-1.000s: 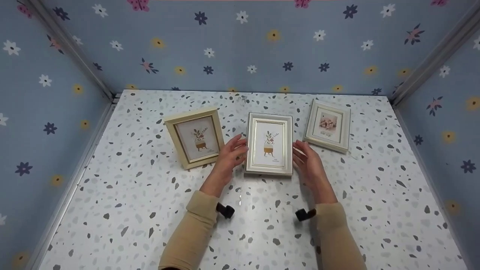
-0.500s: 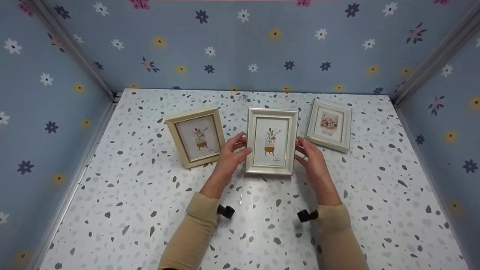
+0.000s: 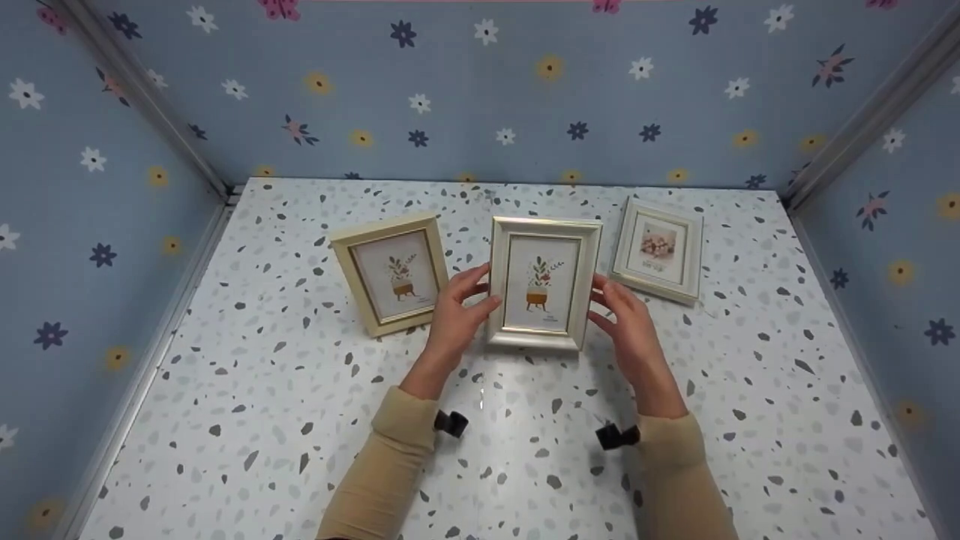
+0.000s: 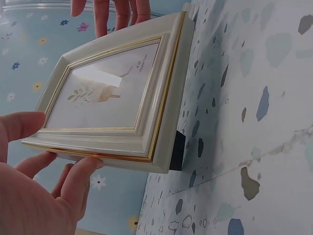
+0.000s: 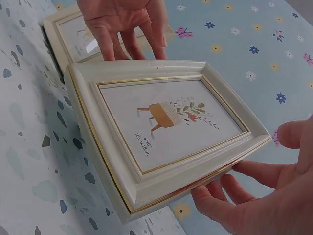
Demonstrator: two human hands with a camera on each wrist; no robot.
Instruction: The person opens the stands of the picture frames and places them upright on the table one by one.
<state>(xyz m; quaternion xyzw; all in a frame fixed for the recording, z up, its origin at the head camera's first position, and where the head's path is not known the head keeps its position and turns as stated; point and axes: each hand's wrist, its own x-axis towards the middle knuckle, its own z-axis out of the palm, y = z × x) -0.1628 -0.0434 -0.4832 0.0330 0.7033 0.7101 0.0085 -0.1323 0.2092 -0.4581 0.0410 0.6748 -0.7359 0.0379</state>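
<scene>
A cream picture frame [image 3: 545, 285] with gold inner trim and a potted-plant print leans back at the middle of the table. My left hand [image 3: 454, 319] holds its left side edge, fingers and thumb close to the rim. From the other side, my right hand [image 3: 634, 334] holds the right edge with its fingertips. In the left wrist view a small black piece [image 4: 178, 152] shows under the bottom edge of the frame. The right wrist view shows "4x6" lettering on the print and fingertips [image 5: 208, 198] against the side edge. The back of the frame is hidden.
A pale yellow picture frame [image 3: 390, 274] stands tilted to the left, close to the left hand. On the right, a smaller cream frame [image 3: 658, 251] with a pink photo lies back on the speckled white table [image 3: 300, 450]. Blue flowered panels [image 3: 465, 97] close off the back and sides.
The middle frame has tipped up from a flatter lean and turned slightly between my hands. Both hands have stayed at its sides; the other two frames have not moved.
</scene>
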